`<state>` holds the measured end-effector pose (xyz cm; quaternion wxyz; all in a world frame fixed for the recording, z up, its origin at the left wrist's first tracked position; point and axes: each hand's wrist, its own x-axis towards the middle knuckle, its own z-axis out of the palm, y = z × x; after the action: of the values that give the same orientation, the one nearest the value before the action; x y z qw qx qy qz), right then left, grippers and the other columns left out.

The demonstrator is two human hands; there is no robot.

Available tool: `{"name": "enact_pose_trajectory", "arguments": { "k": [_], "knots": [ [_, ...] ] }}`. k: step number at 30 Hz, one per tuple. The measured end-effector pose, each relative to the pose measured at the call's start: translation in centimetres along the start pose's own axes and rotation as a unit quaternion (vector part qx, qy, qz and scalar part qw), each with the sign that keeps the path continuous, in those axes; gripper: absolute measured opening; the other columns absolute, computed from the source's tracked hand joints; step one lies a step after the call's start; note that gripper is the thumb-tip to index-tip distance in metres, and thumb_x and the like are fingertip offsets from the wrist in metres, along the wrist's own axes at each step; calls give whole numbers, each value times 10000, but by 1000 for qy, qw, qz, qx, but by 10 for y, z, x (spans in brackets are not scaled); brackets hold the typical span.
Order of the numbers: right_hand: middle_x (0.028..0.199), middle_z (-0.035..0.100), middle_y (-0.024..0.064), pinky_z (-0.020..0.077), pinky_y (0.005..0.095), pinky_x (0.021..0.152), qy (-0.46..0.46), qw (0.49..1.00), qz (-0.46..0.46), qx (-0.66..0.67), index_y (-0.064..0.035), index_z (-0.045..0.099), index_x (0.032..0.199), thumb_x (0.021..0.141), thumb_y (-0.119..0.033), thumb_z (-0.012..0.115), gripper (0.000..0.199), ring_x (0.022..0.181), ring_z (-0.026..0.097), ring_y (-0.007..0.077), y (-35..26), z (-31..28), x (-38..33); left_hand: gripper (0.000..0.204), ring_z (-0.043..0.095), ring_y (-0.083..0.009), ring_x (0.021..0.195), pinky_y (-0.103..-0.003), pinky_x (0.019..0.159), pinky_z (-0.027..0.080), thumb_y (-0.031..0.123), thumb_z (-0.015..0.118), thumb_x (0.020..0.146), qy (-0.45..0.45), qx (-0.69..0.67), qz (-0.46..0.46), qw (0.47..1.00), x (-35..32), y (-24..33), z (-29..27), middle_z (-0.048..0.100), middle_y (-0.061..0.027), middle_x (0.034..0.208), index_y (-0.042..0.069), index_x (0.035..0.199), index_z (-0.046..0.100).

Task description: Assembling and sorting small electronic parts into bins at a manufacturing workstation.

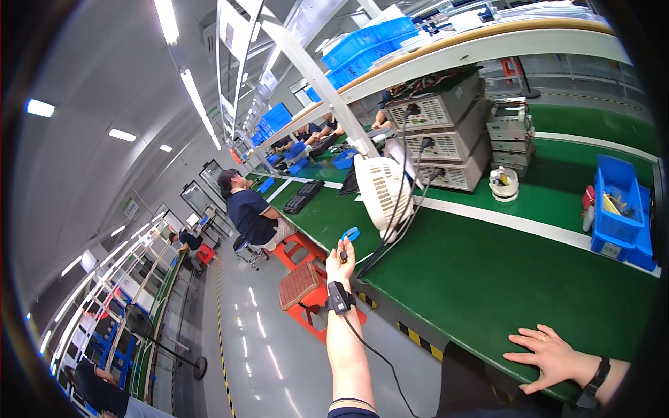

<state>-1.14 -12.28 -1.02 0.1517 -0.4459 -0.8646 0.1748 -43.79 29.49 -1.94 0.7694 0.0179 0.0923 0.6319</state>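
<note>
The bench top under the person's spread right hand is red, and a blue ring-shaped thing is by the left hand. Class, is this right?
Not red: the head view shows the bench top is green. The right hand is spread on it, and the blue ring-shaped thing is by the left hand.

Cut-off & unclear bits
Sm. dark item point(343, 257) at L hand point(339, 263) too tiny to ID; R forearm point(614, 382) lost in dark rim; btm-L person point(100, 390) cropped by lower edge.
</note>
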Motion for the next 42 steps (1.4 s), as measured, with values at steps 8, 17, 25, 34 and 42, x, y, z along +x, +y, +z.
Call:
{"name": "enact_pose_trajectory", "arguments": {
  "k": [8, 17, 25, 34, 42],
  "knots": [
    [1225, 530, 58, 270, 473, 990, 106, 982, 1, 154, -165, 608, 1114, 681, -505, 673, 554, 1198, 423, 280, 10, 14, -4, 267, 590, -236, 838, -336, 751, 524, 201, 382, 934, -53, -31, -143, 988, -51, -127, -3, 582, -129, 882, -19, 978, 527],
    [1184, 563, 32, 260, 448, 990, 93, 980, 54, 166, -152, 654, 1028, 667, -405, 723, 446, 1182, 440, 255, 8, 12, -6, 246, 255, -53, 425, -181, 360, 202, 283, 424, 939, -158, 78, -269, 947, -57, -197, -31, 342, 29, 609, 90, 818, 517],
    [1000, 649, 41, 226, 429, 1011, 121, 927, 131, 329, -94, 665, 973, 681, -358, 699, 395, 1038, 546, 232, -2, -1, 6, 229, 234, -50, 396, -180, 350, 179, 291, 452, 926, -161, 84, -270, 945, -53, -194, -35, 314, 47, 544, 112, 810, 534],
    [723, 596, 44, 461, 287, 646, 332, 591, 260, 687, -69, 581, 888, 852, -380, 510, 321, 657, 566, 161, 16, -11, 6, 254, 236, -44, 393, -174, 345, 203, 304, 429, 935, -159, 96, -259, 948, -61, -200, -29, 296, 50, 544, 110, 779, 483],
    [678, 561, 2, 432, 262, 554, 351, 603, 204, 687, -86, 580, 941, 863, -408, 487, 343, 598, 531, 119, 13, -39, 36, 282, 217, -46, 399, -175, 353, 192, 319, 423, 936, -168, 126, -266, 941, -61, -198, -31, 272, 56, 537, 126, 731, 436]
  ]
}}
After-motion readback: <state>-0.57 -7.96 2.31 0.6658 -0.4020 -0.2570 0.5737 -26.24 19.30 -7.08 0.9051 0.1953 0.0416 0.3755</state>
